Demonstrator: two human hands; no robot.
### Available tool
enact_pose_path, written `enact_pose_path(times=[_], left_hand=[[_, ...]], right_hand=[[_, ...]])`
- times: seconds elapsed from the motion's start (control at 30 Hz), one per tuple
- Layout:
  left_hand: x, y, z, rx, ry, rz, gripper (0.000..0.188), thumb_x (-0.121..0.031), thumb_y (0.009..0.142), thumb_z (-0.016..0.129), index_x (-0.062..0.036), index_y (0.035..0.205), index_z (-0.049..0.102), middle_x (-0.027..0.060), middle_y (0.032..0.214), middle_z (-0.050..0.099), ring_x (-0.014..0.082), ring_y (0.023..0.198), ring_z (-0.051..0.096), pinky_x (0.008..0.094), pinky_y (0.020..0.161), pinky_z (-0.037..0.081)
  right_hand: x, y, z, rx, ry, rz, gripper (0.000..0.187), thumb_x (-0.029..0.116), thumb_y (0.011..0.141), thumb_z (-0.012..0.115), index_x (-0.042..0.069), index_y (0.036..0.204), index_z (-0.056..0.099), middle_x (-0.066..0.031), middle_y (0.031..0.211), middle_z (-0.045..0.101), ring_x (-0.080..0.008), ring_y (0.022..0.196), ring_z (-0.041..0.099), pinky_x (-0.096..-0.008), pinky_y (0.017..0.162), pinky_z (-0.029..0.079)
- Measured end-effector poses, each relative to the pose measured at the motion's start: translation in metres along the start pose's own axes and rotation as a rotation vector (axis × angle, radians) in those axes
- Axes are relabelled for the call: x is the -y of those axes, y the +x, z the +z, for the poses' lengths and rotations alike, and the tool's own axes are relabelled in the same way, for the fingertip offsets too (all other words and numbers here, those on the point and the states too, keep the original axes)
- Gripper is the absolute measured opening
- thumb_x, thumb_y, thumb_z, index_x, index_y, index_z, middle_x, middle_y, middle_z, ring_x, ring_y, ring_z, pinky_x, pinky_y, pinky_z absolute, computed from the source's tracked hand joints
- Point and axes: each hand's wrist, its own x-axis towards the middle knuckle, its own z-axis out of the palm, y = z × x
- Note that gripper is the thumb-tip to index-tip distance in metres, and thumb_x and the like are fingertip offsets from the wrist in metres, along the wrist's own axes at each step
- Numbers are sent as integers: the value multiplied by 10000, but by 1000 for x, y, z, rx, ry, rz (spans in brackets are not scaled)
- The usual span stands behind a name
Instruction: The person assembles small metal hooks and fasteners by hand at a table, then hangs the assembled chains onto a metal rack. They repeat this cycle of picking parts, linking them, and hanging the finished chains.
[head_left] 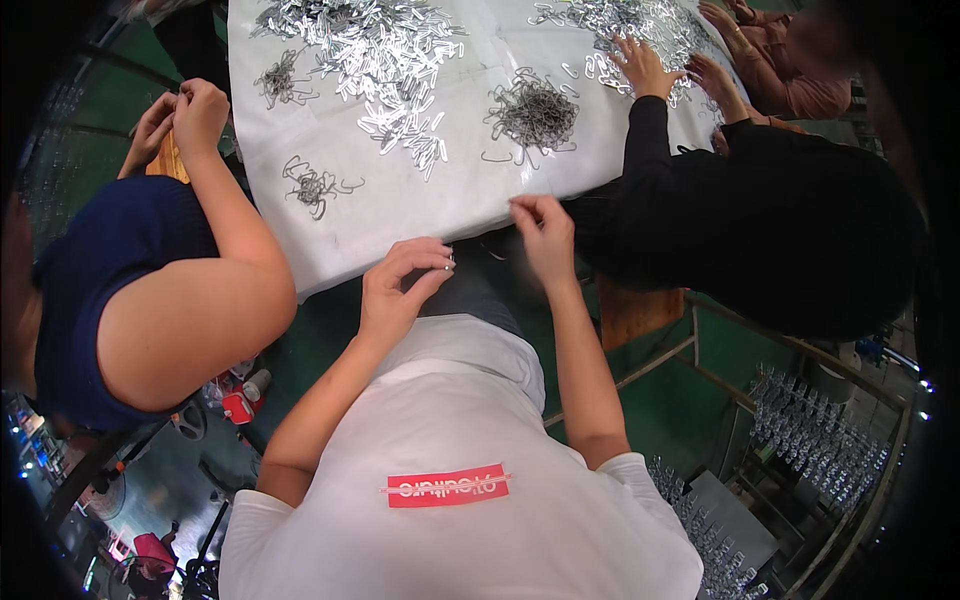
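Note:
In front of my lap, just off the table's near edge, my left hand [400,285] pinches a small shiny metal piece [449,262] between thumb and fingers; most of it is hidden. My right hand [546,235] is beside the edge too, its thumb and forefinger pressed together, and whatever they hold is too small to make out. Beyond it lies a heap of dark wire hooks [535,112]. A smaller bunch of bent wire hooks [313,187] lies nearer my left hand. Bright, flat, elongated metal clips [385,70] spread across the middle of the table.
A white sheet [390,205] covers the table. At my left sits a person in a dark blue top [150,230], hands together. To my right a person in black [750,220] reaches toward another metal heap [640,30]. Racks of metal parts [815,430] stand at lower right.

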Motion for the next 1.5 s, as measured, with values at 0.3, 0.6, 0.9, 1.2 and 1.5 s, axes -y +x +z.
enact_pose_path(times=[0.3, 0.6, 0.9, 1.2, 1.5], left_hand=[[-9, 17, -7, 98, 80, 31, 142, 55, 741, 690, -17, 864, 695, 74, 926, 687, 207, 954, 615, 303, 836, 486], [-13, 25, -2, 142, 72, 11, 159, 71, 726, 697, -22, 854, 695, 71, 910, 681, 204, 932, 620, 306, 833, 488], [-10, 31, 2, 141, 54, 18, 163, 43, 732, 712, -34, 876, 700, 59, 905, 686, 205, 908, 622, 308, 833, 489], [-5, 31, 5, 164, 49, 36, 156, 37, 736, 715, -36, 874, 701, 56, 902, 685, 198, 900, 620, 307, 817, 491], [-6, 27, 2, 147, 71, 48, 162, 39, 732, 721, -42, 871, 704, 50, 902, 685, 198, 897, 620, 303, 805, 495]], right_hand=[[-22, 108, 3, 90, -697, 226, 181, 261, 805, 686, 112, 903, 659, -101, 1051, 603, -307, 952, 599, -461, 829, 428], [-11, 169, 11, -129, -696, 26, 440, 207, 702, 755, 144, 1107, 596, -119, 1118, 567, -325, 1079, 521, -430, 873, 465], [-25, 171, 2, -77, 12, -34, 220, 16, 729, 726, 9, 932, 643, -89, 876, 662, -180, 806, 641, -313, 716, 505], [-17, 186, -3, -284, -402, -190, 331, 57, 722, 731, 61, 1036, 625, -165, 1077, 552, -334, 1033, 532, -433, 950, 405], [2, 178, 35, -61, -612, -164, 74, 165, 808, 674, 115, 856, 698, -64, 920, 622, -295, 886, 593, -421, 768, 468]])
